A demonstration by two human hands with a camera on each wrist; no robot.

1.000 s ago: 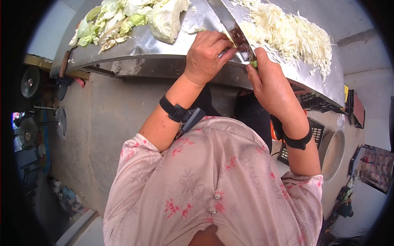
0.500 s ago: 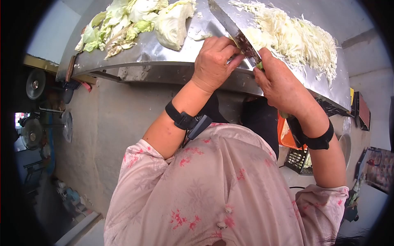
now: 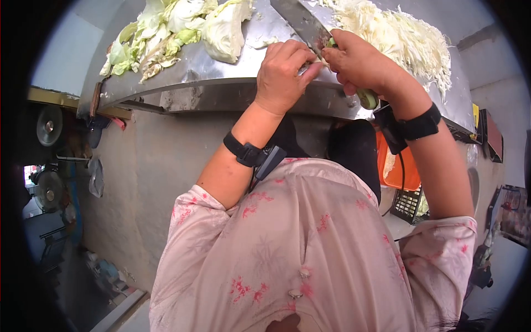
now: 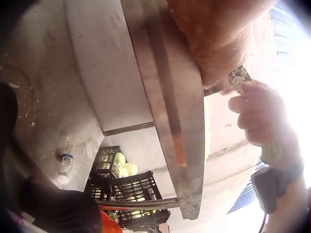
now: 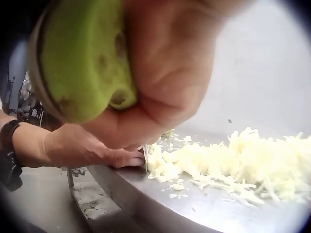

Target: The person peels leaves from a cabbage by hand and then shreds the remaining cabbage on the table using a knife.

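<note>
My right hand [image 3: 362, 63] grips the green handle [image 5: 82, 58] of a large knife [image 3: 301, 21], whose blade points up and to the left over the metal table. Beside the blade, on its left, my left hand [image 3: 283, 77] has its fingers bent near the table's front edge; what lies under them is mostly hidden. In the right wrist view, the left fingertips are close against the blade. Shredded cabbage [image 3: 392, 39] is heaped to the right of the knife. A cut cabbage piece [image 3: 225, 33] lies left of it.
Loose cabbage leaves [image 3: 166, 33] lie at the left of the metal table [image 3: 193, 66]. Below the table stand an orange container [image 3: 394, 177] and black crates [image 4: 136, 189] with cabbages. A plastic bottle [image 4: 67, 158] is on the floor.
My right hand has moved up and slightly left with the knife, its handle end now visible below the hand. The left hand has shifted slightly and stays beside the blade.
</note>
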